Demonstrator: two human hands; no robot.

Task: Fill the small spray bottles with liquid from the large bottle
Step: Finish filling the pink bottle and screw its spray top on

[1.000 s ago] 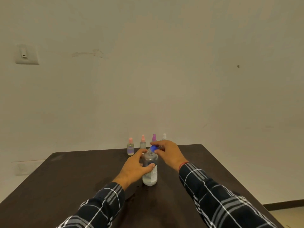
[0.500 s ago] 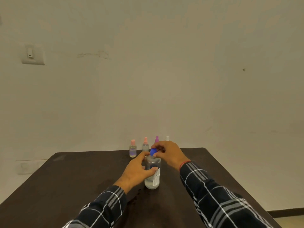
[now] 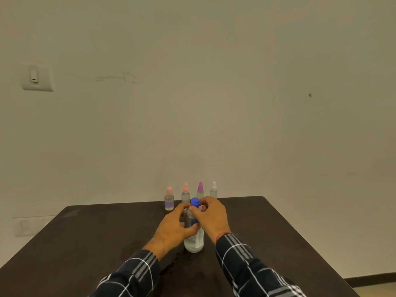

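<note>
While the left hand [image 3: 175,228] grips the large bottle [image 3: 194,243], upright near the middle of the table [image 3: 85,243], the right hand [image 3: 211,215] pinches its blue cap [image 3: 195,202]. The bottle's white label [image 3: 201,237] is too small to read. Four small spray bottles [image 3: 185,192] line the table's far edge

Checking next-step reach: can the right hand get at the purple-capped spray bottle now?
Probably yes: the purple-capped spray bottle stands just behind the right hand, nothing between; the hand must first let go of the blue cap.
</note>
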